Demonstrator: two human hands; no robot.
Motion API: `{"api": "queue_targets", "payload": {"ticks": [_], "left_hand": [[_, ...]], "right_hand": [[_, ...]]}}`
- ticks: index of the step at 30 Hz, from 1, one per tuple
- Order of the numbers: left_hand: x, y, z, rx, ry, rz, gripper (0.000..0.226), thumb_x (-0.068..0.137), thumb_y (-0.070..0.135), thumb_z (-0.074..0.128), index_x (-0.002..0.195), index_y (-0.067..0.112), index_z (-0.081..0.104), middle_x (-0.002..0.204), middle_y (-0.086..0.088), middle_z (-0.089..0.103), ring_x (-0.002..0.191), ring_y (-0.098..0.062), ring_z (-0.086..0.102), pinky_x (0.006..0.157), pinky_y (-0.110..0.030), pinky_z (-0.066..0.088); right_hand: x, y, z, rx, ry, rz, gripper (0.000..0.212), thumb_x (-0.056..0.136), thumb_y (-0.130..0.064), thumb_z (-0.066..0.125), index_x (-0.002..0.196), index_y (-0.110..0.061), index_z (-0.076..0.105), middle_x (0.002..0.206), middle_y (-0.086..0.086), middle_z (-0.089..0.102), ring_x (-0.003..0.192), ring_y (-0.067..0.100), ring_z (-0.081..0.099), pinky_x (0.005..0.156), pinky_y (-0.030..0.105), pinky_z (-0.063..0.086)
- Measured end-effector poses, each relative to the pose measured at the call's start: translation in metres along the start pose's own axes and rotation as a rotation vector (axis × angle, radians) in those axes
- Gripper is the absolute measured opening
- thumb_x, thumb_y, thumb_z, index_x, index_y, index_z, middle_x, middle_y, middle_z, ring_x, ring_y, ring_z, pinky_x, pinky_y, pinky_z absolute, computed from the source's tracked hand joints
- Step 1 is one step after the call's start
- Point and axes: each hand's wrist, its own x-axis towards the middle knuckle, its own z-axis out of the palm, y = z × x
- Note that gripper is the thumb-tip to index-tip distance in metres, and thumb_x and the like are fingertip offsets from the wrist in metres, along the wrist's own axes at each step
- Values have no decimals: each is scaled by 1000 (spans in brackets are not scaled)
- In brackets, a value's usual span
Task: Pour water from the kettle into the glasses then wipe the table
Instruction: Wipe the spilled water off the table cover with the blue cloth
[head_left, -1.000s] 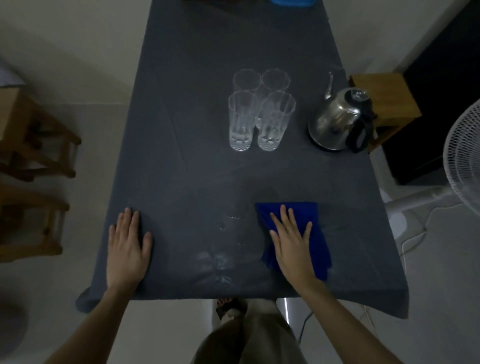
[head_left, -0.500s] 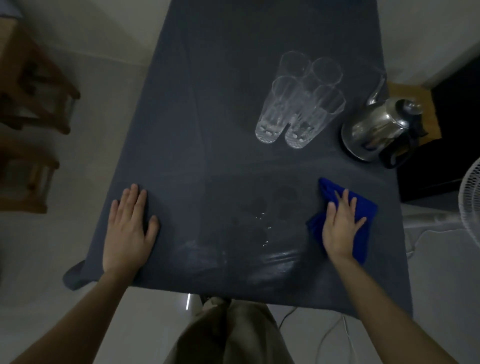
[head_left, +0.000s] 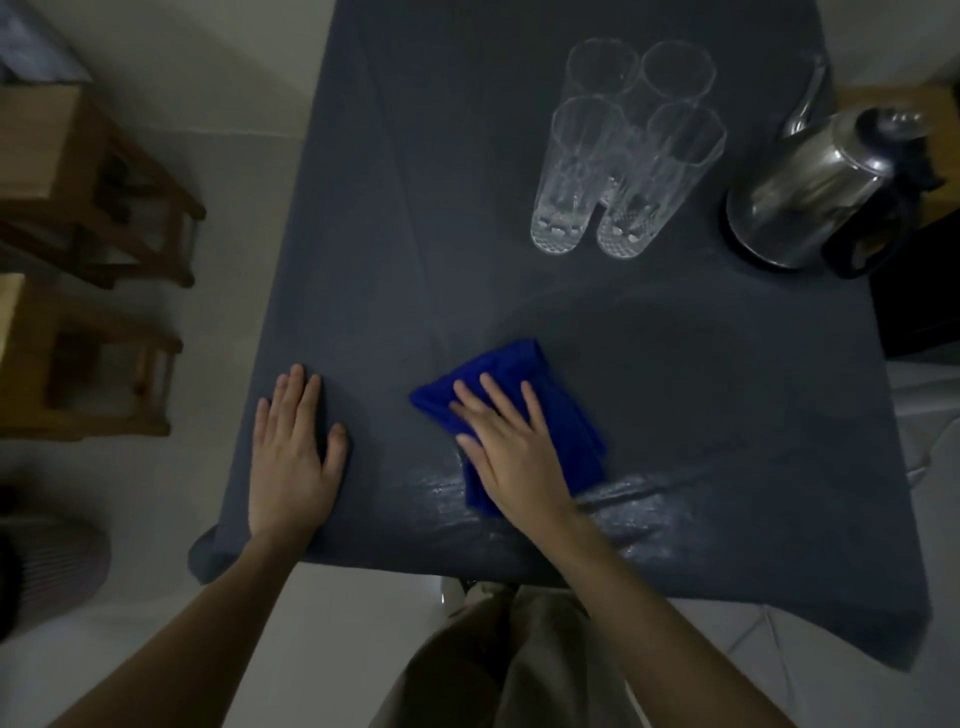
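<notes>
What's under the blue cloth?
The dark grey tablecloth lies under the crumpled blue cloth, shiny wet beside it. The right hand presses on top. The patch directly beneath is covered.

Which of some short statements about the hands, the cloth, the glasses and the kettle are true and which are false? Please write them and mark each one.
1. The right hand presses flat on the blue cloth. True.
2. The left hand holds the kettle. False: it lies flat on the table, and the kettle stands untouched at the right edge.
3. Four glasses stand together in a cluster. True.
4. The cloth lies between the glasses and the kettle. False: it lies nearer the person, by the table's front edge.
5. The kettle lies on its side. False: it stands upright.
</notes>
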Motion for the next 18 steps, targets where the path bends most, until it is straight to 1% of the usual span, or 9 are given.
{"api": "queue_targets", "payload": {"ticks": [2,4,7,9,11,14,15,16,18], "left_hand": [[0,1,0,1,4,2,62,97,43,30,152,15,21,162,-4,15,150,-17,8,123,-36,2],[-1,1,0,4,5,2,62,97,42,29,151,14,22,162,-5,15,150,-18,9,123,-37,2],[-1,2,0,16,2,6,62,97,43,27,151,13,21,162,-6,15,150,-20,9,123,-37,2],[-1,3,-1,15,4,9,62,97,43,26,151,12,23,161,-7,15,150,-20,10,122,-38,3],[-1,2,-1,12,5,7,62,97,43,26,151,12,23,161,-7,16,150,-21,10,122,-38,3],[-1,2,-1,15,9,11,62,97,43,26,150,11,23,161,-8,17,149,-21,10,122,-37,2],[-1,2,-1,15,11,12,62,97,42,27,150,11,23,161,-9,17,149,-21,10,122,-37,2],[-1,2,0,15,13,12,62,97,42,28,150,11,23,161,-9,17,149,-22,11,122,-37,2],[-1,1,0,18,13,17,61,97,40,29,150,10,24,160,-10,18,149,-22,11,122,-38,3]], "right_hand": [[-22,13,-4,-29,-47,-108,41,99,-34,37,128,-18,60,144,-6,51,140,14,36,118,42,19],[-42,29,-13,-60,-79,-178,38,96,-31,42,125,-18,63,141,-5,54,137,13,40,117,36,22],[-70,56,-31,-151,-108,-226,38,91,-30,44,119,-19,67,137,-4,58,130,12,45,110,34,35],[-86,77,-44,-174,-128,-213,37,90,-28,46,118,-18,67,138,-3,57,129,13,44,106,35,35],[-99,99,-58,-209,-101,-191,36,93,-30,46,119,-17,66,140,-3,55,129,14,44,103,35,35],[-116,132,-88,-222,-18,-47,47,102,-40,31,123,-15,65,143,-4,48,130,16,44,105,39,35],[-120,144,-99,-231,-3,17,51,102,-44,30,126,-15,63,146,-2,45,133,18,43,107,42,34],[-124,156,-109,-258,-13,64,52,99,-49,34,131,-17,59,150,2,40,137,21,39,112,46,28],[-127,174,-126,-342,-125,91,65,88,-61,44,143,-26,43,160,10,22,147,27,20,117,57,8]]}}
